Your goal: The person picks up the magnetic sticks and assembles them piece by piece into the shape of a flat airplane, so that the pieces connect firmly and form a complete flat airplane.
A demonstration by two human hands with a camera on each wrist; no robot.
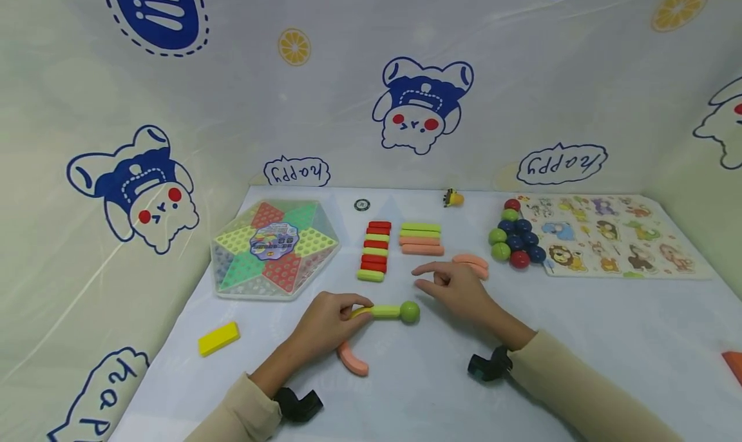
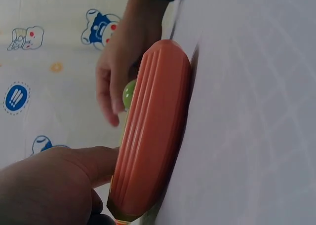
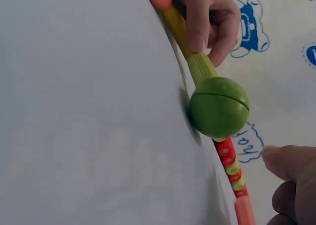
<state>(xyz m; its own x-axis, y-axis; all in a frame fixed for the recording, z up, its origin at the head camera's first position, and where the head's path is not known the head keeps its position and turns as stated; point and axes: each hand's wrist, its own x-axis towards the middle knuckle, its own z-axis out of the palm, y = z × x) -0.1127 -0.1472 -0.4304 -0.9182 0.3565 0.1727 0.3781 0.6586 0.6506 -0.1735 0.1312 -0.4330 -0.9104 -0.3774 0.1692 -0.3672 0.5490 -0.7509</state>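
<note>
My left hand (image 1: pixel 330 316) pinches a chain of magnetic toy pieces near its yellow part between thumb and fingers. From that grip a lime-green magnetic stick (image 1: pixel 385 312) points right, with a green ball (image 1: pixel 409 312) at its end. On the near side of the hand a curved orange stick (image 1: pixel 353 361) shows, large and close in the left wrist view. My right hand (image 1: pixel 458 289) hovers to the right of the ball, thumb and forefinger apart with nothing between them. In the right wrist view the green ball (image 3: pixel 219 107) sits at the stick's end, apart from my right hand.
Behind the hands lie a row of red and lime sticks (image 1: pixel 374 252), lime and orange sticks (image 1: pixel 420 238), and curved orange sticks (image 1: pixel 472 261). Coloured balls (image 1: pixel 514 243) sit beside an animal board (image 1: pixel 626 236). A hexagonal game box (image 1: pixel 240 290) and yellow block (image 1: pixel 218 338) are left.
</note>
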